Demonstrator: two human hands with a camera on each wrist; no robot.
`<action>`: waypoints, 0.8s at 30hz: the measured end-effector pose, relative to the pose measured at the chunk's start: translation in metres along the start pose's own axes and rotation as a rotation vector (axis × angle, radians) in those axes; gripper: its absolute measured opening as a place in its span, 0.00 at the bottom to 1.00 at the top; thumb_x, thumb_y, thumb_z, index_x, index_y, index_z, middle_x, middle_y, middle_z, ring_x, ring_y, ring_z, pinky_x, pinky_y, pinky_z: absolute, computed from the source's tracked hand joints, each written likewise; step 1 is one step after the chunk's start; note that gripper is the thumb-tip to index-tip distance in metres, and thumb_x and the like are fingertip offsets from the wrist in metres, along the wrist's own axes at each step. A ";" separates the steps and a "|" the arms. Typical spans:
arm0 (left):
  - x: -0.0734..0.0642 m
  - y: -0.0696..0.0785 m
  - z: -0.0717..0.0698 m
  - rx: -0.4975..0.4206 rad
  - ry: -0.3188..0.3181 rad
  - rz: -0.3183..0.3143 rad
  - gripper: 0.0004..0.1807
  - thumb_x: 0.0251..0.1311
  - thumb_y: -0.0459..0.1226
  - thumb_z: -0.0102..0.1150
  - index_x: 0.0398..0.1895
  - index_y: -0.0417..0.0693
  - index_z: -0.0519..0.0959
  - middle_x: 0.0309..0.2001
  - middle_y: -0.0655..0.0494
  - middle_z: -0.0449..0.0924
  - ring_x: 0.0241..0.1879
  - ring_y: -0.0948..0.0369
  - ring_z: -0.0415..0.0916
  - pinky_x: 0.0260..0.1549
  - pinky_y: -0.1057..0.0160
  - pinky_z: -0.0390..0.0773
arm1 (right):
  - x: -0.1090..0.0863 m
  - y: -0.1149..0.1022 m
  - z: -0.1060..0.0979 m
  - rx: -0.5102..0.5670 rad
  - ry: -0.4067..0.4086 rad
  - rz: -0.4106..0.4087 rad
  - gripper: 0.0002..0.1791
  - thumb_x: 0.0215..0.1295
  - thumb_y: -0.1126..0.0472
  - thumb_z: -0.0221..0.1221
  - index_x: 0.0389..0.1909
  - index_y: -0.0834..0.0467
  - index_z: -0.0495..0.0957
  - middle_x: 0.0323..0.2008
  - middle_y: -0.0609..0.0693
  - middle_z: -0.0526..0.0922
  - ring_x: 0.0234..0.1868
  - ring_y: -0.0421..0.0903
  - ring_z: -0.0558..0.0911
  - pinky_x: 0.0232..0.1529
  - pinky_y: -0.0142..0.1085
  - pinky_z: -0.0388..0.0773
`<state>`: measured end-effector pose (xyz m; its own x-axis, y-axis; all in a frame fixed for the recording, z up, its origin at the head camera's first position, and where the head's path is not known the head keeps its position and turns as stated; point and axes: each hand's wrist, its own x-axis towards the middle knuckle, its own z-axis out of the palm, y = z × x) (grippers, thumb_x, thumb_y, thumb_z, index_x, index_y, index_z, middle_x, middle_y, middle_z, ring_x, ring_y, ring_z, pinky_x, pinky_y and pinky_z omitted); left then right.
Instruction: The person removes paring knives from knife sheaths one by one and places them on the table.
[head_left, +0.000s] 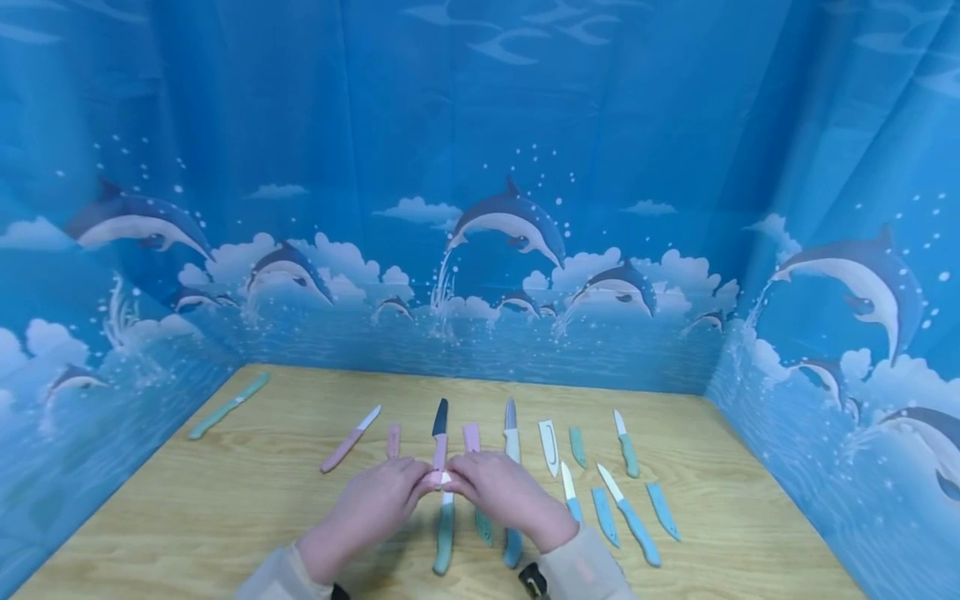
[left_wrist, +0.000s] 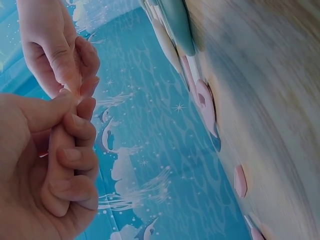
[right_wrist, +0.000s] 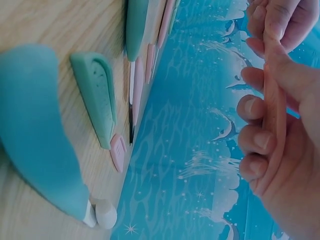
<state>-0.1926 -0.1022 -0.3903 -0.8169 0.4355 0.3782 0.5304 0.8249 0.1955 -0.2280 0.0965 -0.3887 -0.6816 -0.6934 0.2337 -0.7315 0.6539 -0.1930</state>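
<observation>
My left hand (head_left: 384, 498) and right hand (head_left: 504, 492) meet tip to tip above the middle of the table. In the left wrist view, my left fingers curl round the pink handle (left_wrist: 60, 167) of a knife. In the right wrist view, my right hand grips a long, flat pink knife sheath (right_wrist: 275, 105). Thumbs and fingertips cover the place where the two pieces meet, so no blade shows there. Below the hands lies a green-handled knife (head_left: 444, 537) with a white blade. Just beyond them is a pink knife (head_left: 440, 429) with a black blade.
Left of the hands lie a pink knife (head_left: 350, 440) and a green sheathed knife (head_left: 228, 407). To the right are a silver-bladed knife (head_left: 512, 442), a white sheath (head_left: 549, 446), blue knives (head_left: 633, 521), blue sheaths (head_left: 663, 510) and a small green knife (head_left: 627, 446). Dolphin-print curtains surround the table.
</observation>
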 end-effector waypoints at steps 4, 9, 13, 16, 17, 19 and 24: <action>0.000 0.000 0.001 0.030 0.030 0.023 0.13 0.69 0.47 0.51 0.37 0.51 0.80 0.27 0.62 0.77 0.28 0.63 0.78 0.24 0.64 0.78 | -0.001 0.001 -0.001 0.005 -0.002 -0.010 0.17 0.72 0.46 0.47 0.46 0.50 0.80 0.35 0.41 0.84 0.34 0.32 0.80 0.40 0.26 0.78; -0.001 0.000 0.002 0.047 0.061 0.047 0.12 0.69 0.46 0.52 0.39 0.52 0.81 0.28 0.62 0.78 0.29 0.63 0.77 0.25 0.65 0.78 | -0.001 0.002 -0.001 -0.004 -0.002 -0.024 0.17 0.72 0.48 0.49 0.49 0.51 0.80 0.40 0.42 0.86 0.39 0.34 0.82 0.44 0.26 0.78; -0.001 0.001 0.001 0.039 0.055 0.036 0.12 0.69 0.47 0.51 0.39 0.52 0.81 0.27 0.62 0.77 0.28 0.64 0.77 0.25 0.65 0.78 | -0.001 0.003 -0.001 -0.011 0.003 -0.030 0.16 0.72 0.48 0.49 0.48 0.51 0.80 0.40 0.42 0.86 0.39 0.34 0.83 0.45 0.26 0.78; 0.000 0.001 0.001 0.037 0.033 0.018 0.12 0.69 0.47 0.51 0.39 0.52 0.81 0.27 0.62 0.77 0.28 0.64 0.77 0.26 0.65 0.78 | -0.001 0.003 -0.001 -0.013 0.003 -0.033 0.16 0.72 0.48 0.49 0.47 0.51 0.80 0.39 0.42 0.86 0.38 0.34 0.82 0.44 0.26 0.78; 0.000 0.001 0.001 0.038 0.024 0.011 0.12 0.69 0.47 0.51 0.40 0.52 0.81 0.28 0.63 0.77 0.29 0.64 0.77 0.26 0.65 0.78 | -0.001 0.003 -0.001 -0.013 0.001 -0.030 0.16 0.72 0.48 0.49 0.47 0.51 0.80 0.39 0.42 0.85 0.38 0.34 0.82 0.43 0.26 0.78; 0.000 0.001 0.002 0.040 0.012 0.002 0.13 0.69 0.47 0.50 0.40 0.52 0.81 0.28 0.63 0.77 0.30 0.64 0.77 0.27 0.64 0.79 | -0.001 0.003 -0.001 -0.009 -0.003 -0.024 0.16 0.72 0.48 0.49 0.47 0.51 0.80 0.39 0.42 0.85 0.38 0.34 0.82 0.43 0.26 0.78; 0.000 0.001 0.002 0.045 0.004 -0.010 0.13 0.69 0.48 0.50 0.41 0.53 0.81 0.29 0.63 0.78 0.30 0.64 0.78 0.27 0.64 0.79 | -0.001 0.003 -0.001 0.010 -0.013 -0.013 0.16 0.72 0.48 0.49 0.48 0.50 0.80 0.39 0.41 0.85 0.38 0.34 0.82 0.44 0.26 0.78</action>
<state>-0.1926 -0.1009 -0.3923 -0.8211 0.4257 0.3802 0.5112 0.8447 0.1583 -0.2293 0.0992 -0.3886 -0.6724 -0.7055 0.2240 -0.7402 0.6421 -0.1995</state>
